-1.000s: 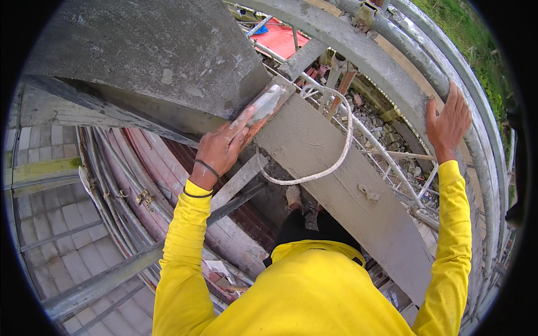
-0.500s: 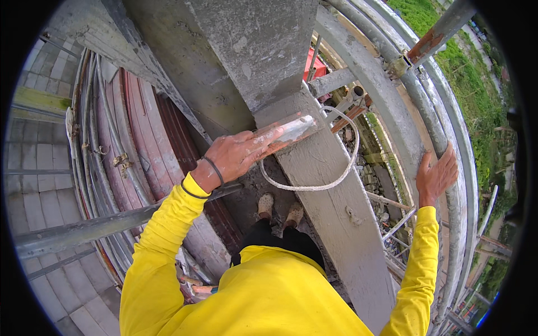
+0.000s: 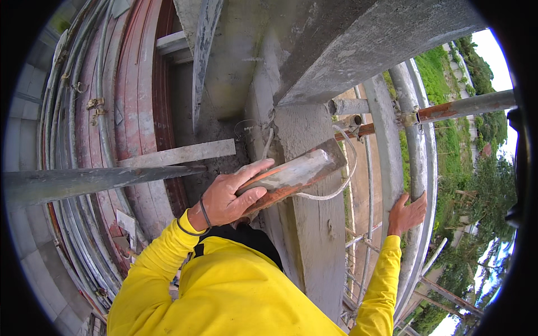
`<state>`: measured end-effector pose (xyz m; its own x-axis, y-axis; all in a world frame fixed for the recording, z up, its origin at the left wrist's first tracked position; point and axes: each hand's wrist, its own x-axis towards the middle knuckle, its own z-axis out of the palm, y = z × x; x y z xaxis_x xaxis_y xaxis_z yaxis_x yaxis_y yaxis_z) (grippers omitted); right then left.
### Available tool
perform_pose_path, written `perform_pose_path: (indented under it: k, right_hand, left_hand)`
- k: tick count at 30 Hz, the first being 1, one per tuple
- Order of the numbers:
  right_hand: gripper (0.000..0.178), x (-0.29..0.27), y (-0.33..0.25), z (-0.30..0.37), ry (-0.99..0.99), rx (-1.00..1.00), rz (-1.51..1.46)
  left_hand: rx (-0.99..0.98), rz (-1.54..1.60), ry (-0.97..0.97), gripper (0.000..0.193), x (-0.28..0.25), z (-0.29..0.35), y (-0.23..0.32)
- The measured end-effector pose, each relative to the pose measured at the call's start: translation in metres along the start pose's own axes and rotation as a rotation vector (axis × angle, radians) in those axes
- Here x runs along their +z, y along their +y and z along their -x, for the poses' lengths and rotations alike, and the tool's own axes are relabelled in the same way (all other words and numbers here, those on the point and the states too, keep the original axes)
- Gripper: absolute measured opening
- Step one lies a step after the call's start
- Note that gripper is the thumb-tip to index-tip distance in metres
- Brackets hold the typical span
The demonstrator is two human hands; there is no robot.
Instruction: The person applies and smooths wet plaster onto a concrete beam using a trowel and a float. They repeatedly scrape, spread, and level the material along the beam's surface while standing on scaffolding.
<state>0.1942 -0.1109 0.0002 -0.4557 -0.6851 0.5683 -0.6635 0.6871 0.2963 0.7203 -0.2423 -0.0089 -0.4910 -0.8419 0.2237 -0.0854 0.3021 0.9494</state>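
A plastering trowel [image 3: 300,176], long, narrow and smeared with wet grey cement along its orange-brown edges, is gripped in my left hand [image 3: 227,196]. My fingers and thumb close round its near end, and it tilts up to the right over the cement-coated ledge [image 3: 319,241]. A white rope [image 3: 352,168] loops out from behind the trowel, across the ledge's right edge. Farther right, my right hand [image 3: 407,214] lies with fingers stretched out against a grey scaffold tube [image 3: 414,145], holding no tool.
A concrete column [image 3: 358,50] rises ahead of the ledge. One metal pole [image 3: 101,182] crosses from the left toward my left wrist, beside a loose plank [image 3: 185,152]. Curved pipes and reddish boards [image 3: 134,95] run along the left. Beyond the right-hand scaffold is a green slope [image 3: 448,151].
The view has swung to the right and shows more of the column and outdoor slope. My left hand still grips the trowel over the ledge; my right hand stays at the tube.
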Motion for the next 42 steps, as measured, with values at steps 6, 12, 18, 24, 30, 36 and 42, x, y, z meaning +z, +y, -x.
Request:
perform_pose_path:
  k: [6,12,18,24,30,36,42]
  right_hand:
    - [0.072,-0.001,-0.003,-0.003,-0.037,0.03,-0.034]
    - [0.068,-0.013,-0.015,0.001,0.138,-0.039,-0.227]
    - [0.044,-0.128,-0.102,0.014,-0.346,-0.825,-0.686]
    - [0.035,-0.121,-0.127,0.002,-0.364,-1.132,-0.585]
    - [0.026,-0.111,-0.135,-0.023,-0.35,-1.287,-0.552]
    - [0.024,-0.137,-0.154,-0.068,-0.214,-1.151,-0.722]
    - [0.029,-0.13,-0.22,-0.131,-0.174,-0.996,-0.83]
  left_hand:
    - [-0.416,0.494,0.322,0.047,-0.02,0.054,-0.012]
    - [-0.482,0.606,0.453,0.036,-0.024,0.085,-0.019]
    - [-0.638,0.778,0.553,0.028,0.012,0.117,-0.033]
    - [-0.778,0.834,0.589,0.026,0.05,0.134,-0.043]
    - [-0.841,0.785,0.55,0.028,0.052,0.145,-0.047]
    - [-0.777,0.569,0.353,0.039,0.046,0.153,-0.059]
    - [-0.579,0.559,0.235,0.034,0.085,0.123,-0.063]
